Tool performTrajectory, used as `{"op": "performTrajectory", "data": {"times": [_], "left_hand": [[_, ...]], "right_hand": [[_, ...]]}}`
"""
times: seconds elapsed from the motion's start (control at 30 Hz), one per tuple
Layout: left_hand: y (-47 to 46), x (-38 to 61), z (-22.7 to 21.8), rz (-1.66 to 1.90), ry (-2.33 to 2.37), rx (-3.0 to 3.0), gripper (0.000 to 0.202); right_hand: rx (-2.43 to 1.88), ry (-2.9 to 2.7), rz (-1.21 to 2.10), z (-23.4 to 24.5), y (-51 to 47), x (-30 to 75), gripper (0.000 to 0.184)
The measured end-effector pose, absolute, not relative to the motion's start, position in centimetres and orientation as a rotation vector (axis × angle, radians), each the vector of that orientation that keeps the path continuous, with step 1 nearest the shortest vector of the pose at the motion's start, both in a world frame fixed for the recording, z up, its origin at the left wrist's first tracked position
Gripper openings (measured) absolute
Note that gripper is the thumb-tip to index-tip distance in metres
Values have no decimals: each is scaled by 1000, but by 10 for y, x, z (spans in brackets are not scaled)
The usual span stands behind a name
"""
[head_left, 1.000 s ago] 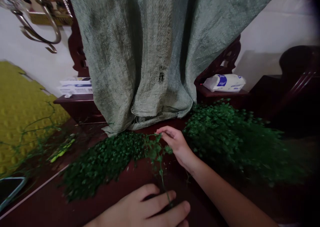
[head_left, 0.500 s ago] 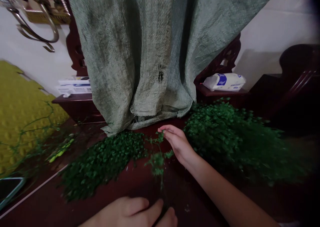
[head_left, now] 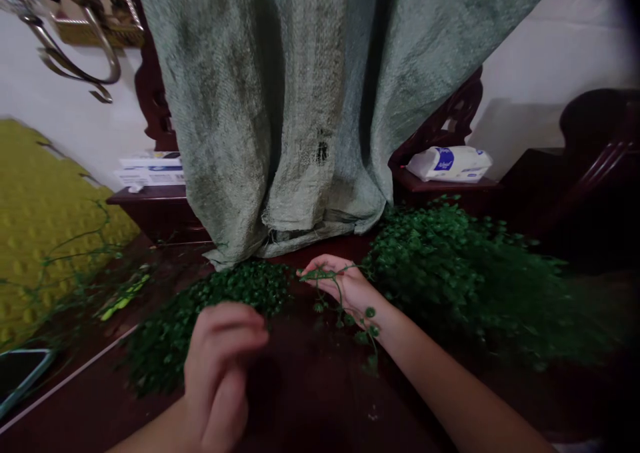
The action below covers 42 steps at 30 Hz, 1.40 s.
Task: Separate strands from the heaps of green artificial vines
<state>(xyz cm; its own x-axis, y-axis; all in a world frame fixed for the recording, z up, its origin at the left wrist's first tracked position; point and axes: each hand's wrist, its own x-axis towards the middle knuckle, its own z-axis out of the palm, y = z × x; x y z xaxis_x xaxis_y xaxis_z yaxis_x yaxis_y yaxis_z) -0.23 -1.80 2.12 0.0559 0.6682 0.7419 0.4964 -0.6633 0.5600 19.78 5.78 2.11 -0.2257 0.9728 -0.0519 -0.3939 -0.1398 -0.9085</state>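
Observation:
My right hand [head_left: 353, 290] pinches a thin green leafy sprig [head_left: 341, 293], which drapes over the palm and dangles toward the wrist. My left hand [head_left: 220, 366] is raised nearer to me with its fingers curled in; whatever may be inside it is hidden. Behind that hand lies a low pile of small-leaved greens [head_left: 200, 306] on the dark red tabletop [head_left: 305, 393]. To the right of my right hand spreads a larger, bushier heap of the same kind of greens [head_left: 450, 273].
A grey-green woven sack [head_left: 310, 106] hangs over the back. Tissues [head_left: 453, 164] in a soft pack sit at right, white boxes [head_left: 155, 173] at left. Loose stems and a yellow-green object [head_left: 125, 296] lie at left, near a yellow mat [head_left: 45, 220].
My left hand has risen and moved left from the bottom edge, its fingers curling. The right hand has shifted slightly left, and the sprig now lies across its palm instead of hanging down.

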Motion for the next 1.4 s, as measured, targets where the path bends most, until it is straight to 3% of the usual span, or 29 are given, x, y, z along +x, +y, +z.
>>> {"op": "performTrajectory", "data": {"times": [0.07, 0.2, 0.37, 0.57, 0.87, 1.07, 1.2, 1.4], "left_hand": [[-4, 3, 36, 1582, 1226, 1968, 19], [15, 12, 42, 1260, 1280, 1371, 28], [13, 19, 38, 1051, 1220, 1291, 35], [7, 24, 43, 993, 1235, 1227, 26], [12, 20, 37, 757, 850, 524, 5], [10, 23, 39, 821, 907, 663, 4], [8, 26, 42, 853, 1042, 884, 17], [5, 27, 39, 850, 1090, 888, 13]], "right_hand": [[-815, -1004, 1647, 23, 54, 195, 20], [-786, -1092, 1644, 21, 48, 192, 19], [-744, -1217, 1677, 20, 44, 192, 21], [-730, -1261, 1666, 24, 42, 191, 23], [-678, -1271, 1687, 26, 42, 191, 26], [-734, -1386, 1544, 30, 36, 188, 21], [-749, -1516, 1433, 34, 33, 188, 14], [-748, -1680, 1245, 38, 30, 186, 13]]}}
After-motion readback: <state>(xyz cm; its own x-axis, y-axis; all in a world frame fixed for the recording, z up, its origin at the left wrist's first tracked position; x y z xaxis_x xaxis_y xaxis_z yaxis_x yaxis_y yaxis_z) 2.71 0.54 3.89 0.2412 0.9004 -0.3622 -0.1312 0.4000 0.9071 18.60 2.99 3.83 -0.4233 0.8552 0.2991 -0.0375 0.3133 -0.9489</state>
